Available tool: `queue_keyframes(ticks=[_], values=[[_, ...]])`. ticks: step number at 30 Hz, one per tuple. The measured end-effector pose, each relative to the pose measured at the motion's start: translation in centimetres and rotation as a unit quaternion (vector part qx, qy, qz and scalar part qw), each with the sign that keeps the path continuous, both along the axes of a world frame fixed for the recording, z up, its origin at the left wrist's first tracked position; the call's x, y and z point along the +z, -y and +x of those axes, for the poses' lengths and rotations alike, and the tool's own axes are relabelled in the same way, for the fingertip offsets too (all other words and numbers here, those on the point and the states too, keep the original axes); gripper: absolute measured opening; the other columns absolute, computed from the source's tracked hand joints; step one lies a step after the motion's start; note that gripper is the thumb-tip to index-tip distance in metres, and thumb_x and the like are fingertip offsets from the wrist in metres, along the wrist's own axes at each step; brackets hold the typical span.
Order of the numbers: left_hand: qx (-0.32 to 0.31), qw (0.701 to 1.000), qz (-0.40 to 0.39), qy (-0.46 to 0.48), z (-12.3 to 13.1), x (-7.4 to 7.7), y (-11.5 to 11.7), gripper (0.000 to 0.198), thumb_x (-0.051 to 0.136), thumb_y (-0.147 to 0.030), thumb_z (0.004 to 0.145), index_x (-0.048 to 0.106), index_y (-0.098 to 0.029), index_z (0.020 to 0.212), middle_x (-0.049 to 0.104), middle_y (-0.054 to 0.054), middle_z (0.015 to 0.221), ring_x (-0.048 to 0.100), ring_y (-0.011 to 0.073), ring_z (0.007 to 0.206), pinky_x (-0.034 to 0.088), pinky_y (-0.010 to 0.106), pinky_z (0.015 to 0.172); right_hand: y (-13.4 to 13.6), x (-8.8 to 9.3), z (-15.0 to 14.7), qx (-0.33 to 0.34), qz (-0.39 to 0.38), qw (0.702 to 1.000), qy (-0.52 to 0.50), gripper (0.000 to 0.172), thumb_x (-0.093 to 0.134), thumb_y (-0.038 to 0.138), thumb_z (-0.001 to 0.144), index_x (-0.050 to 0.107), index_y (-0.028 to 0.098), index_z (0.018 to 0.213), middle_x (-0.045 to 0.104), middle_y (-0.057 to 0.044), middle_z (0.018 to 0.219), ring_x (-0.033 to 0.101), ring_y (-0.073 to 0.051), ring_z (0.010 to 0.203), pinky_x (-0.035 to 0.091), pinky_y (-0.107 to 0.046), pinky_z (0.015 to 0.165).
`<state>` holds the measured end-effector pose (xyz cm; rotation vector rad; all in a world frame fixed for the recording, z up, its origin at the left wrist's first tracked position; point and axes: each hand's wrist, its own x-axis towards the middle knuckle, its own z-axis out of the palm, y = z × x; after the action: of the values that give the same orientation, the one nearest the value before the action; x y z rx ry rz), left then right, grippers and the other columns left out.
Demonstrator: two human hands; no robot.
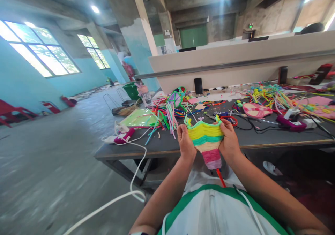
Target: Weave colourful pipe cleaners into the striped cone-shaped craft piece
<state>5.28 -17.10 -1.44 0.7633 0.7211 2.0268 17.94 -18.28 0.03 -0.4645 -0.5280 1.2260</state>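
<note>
A fan-shaped woven piece of fuzzy craft stems [206, 141] with green, yellow, teal, tan, pink and lilac bands is held up over the near edge of the dark table [167, 146]. My left hand [185, 141] grips its left side and my right hand [229, 141] grips its right side, fingers curled over the top. A red stem [220, 177] sticks out below the piece toward my white and green shirt.
Loose coloured stems [164, 118] lie in heaps on the table, with a pink woven fan [255, 110], a purple glue gun [290, 122], another glue gun [123, 136] with a white cable [136, 179], and a standing phone [198, 85]. A beige partition [235, 64] runs behind.
</note>
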Motion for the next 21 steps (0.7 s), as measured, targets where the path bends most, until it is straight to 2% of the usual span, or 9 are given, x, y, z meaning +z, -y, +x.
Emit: queue_keyframes(ticks=[5, 17, 21], values=[[0.012, 1.0, 0.01, -0.005, 0.0, 0.02, -0.11, 0.028, 0.059, -0.05, 0.084, 0.054, -0.022, 0.088, 0.058, -0.001, 0.086, 0.058, 0.0123, 0.08, 0.045, 0.025, 0.075, 0.05, 0.01, 0.02, 0.003, 0.003, 1.0, -0.006, 0.026, 0.072, 0.023, 0.071, 0.056, 0.026, 0.092, 0.072, 0.004, 0.077, 0.068, -0.017, 0.075, 0.053, -0.036, 0.08], [0.019, 1.0, -0.023, 0.005, -0.06, -0.17, -0.26, 0.03, 0.063, -0.049, 0.079, 0.051, -0.021, 0.081, 0.055, -0.004, 0.077, 0.057, 0.0105, 0.073, 0.044, 0.022, 0.069, 0.12, -0.26, -0.14, -0.001, 0.004, 1.0, -0.002, 0.025, 0.071, 0.025, 0.073, 0.056, 0.026, 0.093, 0.071, 0.004, 0.079, 0.068, -0.017, 0.077, 0.052, -0.036, 0.08], [0.013, 1.0, -0.019, -0.001, 0.08, 0.36, 0.38, 0.027, 0.061, -0.047, 0.081, 0.051, -0.022, 0.085, 0.056, -0.004, 0.079, 0.059, 0.0112, 0.074, 0.045, 0.023, 0.069, 0.16, -0.23, -0.08, -0.004, 0.008, 1.0, 0.005, 0.025, 0.071, 0.025, 0.073, 0.056, 0.026, 0.093, 0.072, 0.003, 0.079, 0.068, -0.018, 0.079, 0.052, -0.037, 0.081]])
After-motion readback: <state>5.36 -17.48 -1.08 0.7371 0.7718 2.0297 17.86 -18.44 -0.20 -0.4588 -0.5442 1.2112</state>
